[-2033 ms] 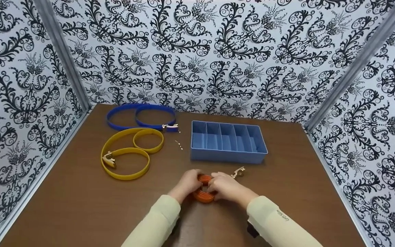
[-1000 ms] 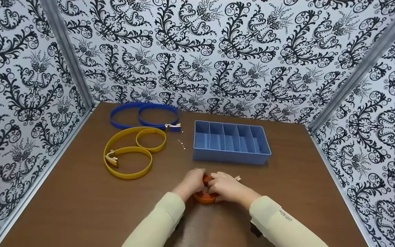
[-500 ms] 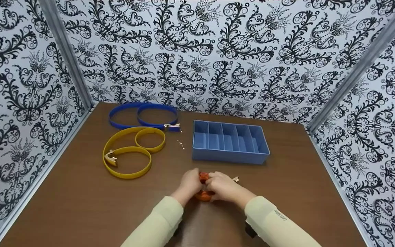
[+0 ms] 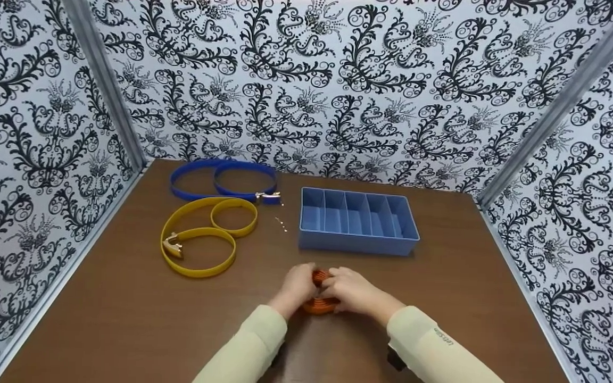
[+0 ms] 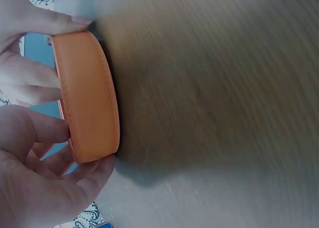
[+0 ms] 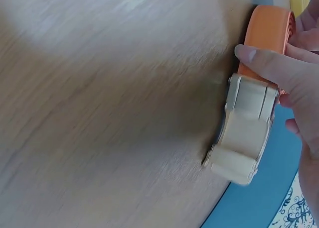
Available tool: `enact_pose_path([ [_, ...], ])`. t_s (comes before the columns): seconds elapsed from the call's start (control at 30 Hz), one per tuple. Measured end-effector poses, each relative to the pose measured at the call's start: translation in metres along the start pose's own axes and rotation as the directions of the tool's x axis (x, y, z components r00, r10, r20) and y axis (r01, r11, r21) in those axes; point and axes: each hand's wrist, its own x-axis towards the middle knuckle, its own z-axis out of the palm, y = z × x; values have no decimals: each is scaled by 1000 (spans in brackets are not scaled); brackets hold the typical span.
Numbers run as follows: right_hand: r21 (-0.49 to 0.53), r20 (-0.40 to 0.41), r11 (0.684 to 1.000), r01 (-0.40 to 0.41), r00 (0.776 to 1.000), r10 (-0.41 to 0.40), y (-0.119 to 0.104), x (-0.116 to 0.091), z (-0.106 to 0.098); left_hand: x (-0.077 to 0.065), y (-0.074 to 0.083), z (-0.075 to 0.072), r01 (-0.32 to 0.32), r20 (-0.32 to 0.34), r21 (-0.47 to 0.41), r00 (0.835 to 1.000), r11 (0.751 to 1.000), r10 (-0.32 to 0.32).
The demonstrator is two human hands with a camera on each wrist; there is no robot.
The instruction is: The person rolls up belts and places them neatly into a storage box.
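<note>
An orange belt (image 4: 321,307), wound into a tight coil of several turns, stands on edge at the near middle of the table. My left hand (image 4: 298,287) grips the coil's left side, fingers and thumb around the band. On the opposite side my right hand (image 4: 353,291) holds it, with the thumb pressed along the outer turn. In the left wrist view the coil's smooth stitched outer face (image 5: 89,98) shows between both hands. A gold metal buckle (image 6: 244,131) sticks out from the belt beside the right thumb; the right hand hides it in the head view.
Beyond the hands stands a blue divided tray (image 4: 359,242). To the left lie a loosely looped yellow belt (image 4: 200,273) and, behind it, a blue belt (image 4: 184,194), both with gold buckles. Patterned panels (image 4: 306,96) wall in the brown table (image 4: 125,319).
The gold buckle, earlier showing past my right hand, has swung in closer and is now out of sight in the head view. Both hands stay on the coil, with small finger shifts.
</note>
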Motion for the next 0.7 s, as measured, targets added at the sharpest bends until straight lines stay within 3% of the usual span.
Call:
enact_pose_path([
  [0.3, -36, 15, 999, 26, 1000, -25, 2, -1, 0, 0, -2, -4, -53, 62, 3, 997, 999, 52],
  [0.7, -38, -112, 997, 66, 991, -70, -1, 3, 8, 1, -13, -1, -185, 26, 74, 983, 980, 184],
])
